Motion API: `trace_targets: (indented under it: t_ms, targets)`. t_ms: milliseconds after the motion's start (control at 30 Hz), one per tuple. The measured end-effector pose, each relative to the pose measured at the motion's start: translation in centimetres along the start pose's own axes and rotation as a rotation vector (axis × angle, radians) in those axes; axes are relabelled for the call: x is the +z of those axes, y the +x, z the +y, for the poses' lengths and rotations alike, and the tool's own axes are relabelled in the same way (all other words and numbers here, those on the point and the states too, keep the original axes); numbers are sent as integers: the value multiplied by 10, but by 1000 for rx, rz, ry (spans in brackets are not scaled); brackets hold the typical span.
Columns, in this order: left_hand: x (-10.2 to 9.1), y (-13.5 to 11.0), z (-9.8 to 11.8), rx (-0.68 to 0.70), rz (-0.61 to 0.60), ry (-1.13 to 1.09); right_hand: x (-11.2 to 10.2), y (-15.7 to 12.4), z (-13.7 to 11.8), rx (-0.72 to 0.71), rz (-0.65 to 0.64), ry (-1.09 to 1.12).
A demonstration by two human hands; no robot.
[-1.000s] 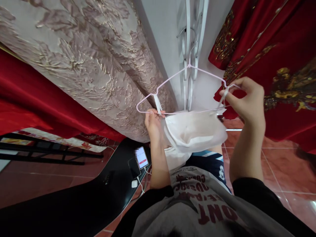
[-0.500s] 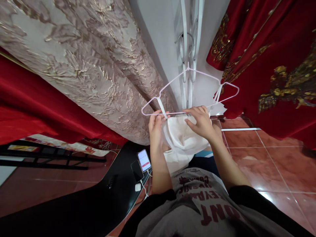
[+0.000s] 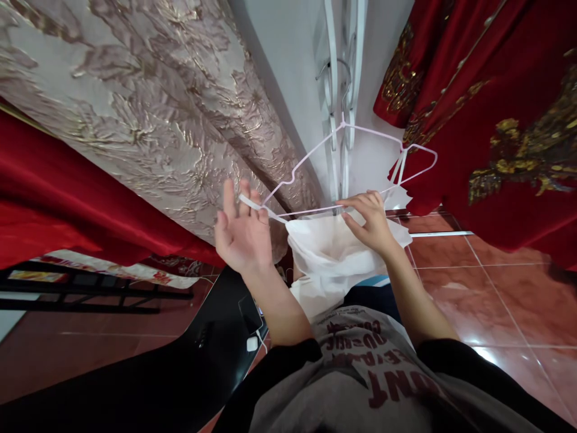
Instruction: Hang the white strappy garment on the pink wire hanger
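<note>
A pale pink wire hanger (image 3: pixel 315 146) hangs by its metal hook, with a white garment (image 3: pixel 324 246) below its lower bar. My left hand (image 3: pixel 246 237) is at the hanger's left end, palm up, fingers spread, with a white strap (image 3: pixel 274 214) of the garment stretched across the fingers. That strap runs near the left tip, out of the hanger's notch. My right hand (image 3: pixel 369 222) closes over the lower bar at the garment's top edge, thumb a little apart; the bar is partly hidden under its fingers. Another white strap (image 3: pixel 399 165) sits in the hanger's right notch.
White metal rails (image 3: pixel 354 78) stand ahead against a pale wall. Floral brocade cloth (image 3: pixel 180 120) hangs left, red cloth (image 3: pixel 451 120) with gold decoration right. On a black chair (image 3: pixel 148 373) lie a phone (image 3: pixel 249 313) and a white charger (image 3: pixel 253 344). Reddish tiles (image 3: pixel 469 300) cover the floor.
My left hand has moved left and turned palm up, drawing the left strap out of its notch toward the hanger's tip. The garment's top spreads wider. My right hand stays nearly in place.
</note>
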State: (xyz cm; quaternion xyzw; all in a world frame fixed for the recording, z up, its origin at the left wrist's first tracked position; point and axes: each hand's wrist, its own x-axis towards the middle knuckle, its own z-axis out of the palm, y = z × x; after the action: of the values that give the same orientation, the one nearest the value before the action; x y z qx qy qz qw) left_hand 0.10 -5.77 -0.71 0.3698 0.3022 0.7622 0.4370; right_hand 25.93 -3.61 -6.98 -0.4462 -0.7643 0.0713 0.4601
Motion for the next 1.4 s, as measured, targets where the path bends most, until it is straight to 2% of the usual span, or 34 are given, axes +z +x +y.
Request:
trace_targets:
  t_ms: [100, 167, 267, 300, 367, 433, 533, 567, 600, 667, 733, 767, 900, 967, 1067, 1100, 1167, 1267, 1400]
  targets:
    - [-5, 0, -12, 137, 161, 101, 1, -2, -1, 1, 6, 14]
    - [-9, -4, -25, 77, 205, 179, 4, -3, -4, -10, 3, 30]
    - [-7, -11, -42, -155, 51, 199, 11, -4, -15, -41, -18, 38]
    - [-3, -14, -46, -202, -4, 182, 13, -5, -18, -50, -25, 43]
    - [6, -18, -53, -212, -41, 148, 14, -7, -19, -45, 6, 79]
    - [14, -21, -57, -171, -27, 132, 13, -11, -10, 27, 197, 140]
    - [18, -21, -59, -134, -35, 120, 5, -13, 20, 243, 698, 260]
    - [18, -20, -59, -127, -40, 120, 1, -13, 30, 306, 773, 309]
    - [17, -19, -59, -121, -41, 122, -4, -11, 40, 358, 756, 356]
    - [15, -18, -60, -112, -29, 134, -14, -4, 50, 435, 590, 422]
    - [14, -17, -62, -99, -8, 145, -24, 4, 48, 468, 405, 441]
    - [14, -17, -62, -94, -1, 148, -30, 8, 44, 471, 354, 439]
    - [16, -17, -65, -63, 15, 144, -57, 21, 20, 459, 303, 404]
    - [18, -17, -66, -35, 37, 124, -70, 27, 10, 450, 235, 390]
    - [20, -16, -68, -9, 81, 116, -81, 36, 3, 389, 189, 379]
    - [21, -15, -69, -10, 91, 122, -81, 39, 4, 364, 230, 379]
    - [22, -15, -71, -23, 95, 133, -78, 43, 14, 320, 407, 402]
    - [21, -15, -72, -43, 81, 130, -70, 41, 50, 307, 733, 465]
    - [15, -15, -68, -49, 70, 140, -67, 21, 97, 396, 1003, 475]
